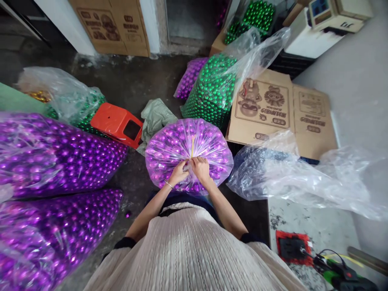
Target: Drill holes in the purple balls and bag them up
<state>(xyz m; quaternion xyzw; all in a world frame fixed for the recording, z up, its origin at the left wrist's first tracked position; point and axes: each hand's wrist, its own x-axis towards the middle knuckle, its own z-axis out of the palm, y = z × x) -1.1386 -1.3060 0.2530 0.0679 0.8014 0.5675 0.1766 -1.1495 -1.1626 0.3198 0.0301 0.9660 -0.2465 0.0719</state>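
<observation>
In front of me stands a clear plastic bag (160, 147) stuffed with shiny purple balls, its top drawn together into pleats. My left hand (179, 173) is closed at the gathered neck, with the thumb and fingers pinching the plastic. Right beside it, my right hand (200, 167) is also closed on the neck, its fingers curled over. A thin yellow strip, which looks like a cable tie (192, 146), sticks out from between the hands toward the far side. The fingertips hide how it runs around the neck.
Large bags of purple balls (60, 157) lie left, near a red plastic stool (117, 123). Beyond my bag stand a bag of green balls (209, 89) and a flattened carton (273, 107). Loose clear plastic (297, 178) and a green-black power tool (342, 270) are right.
</observation>
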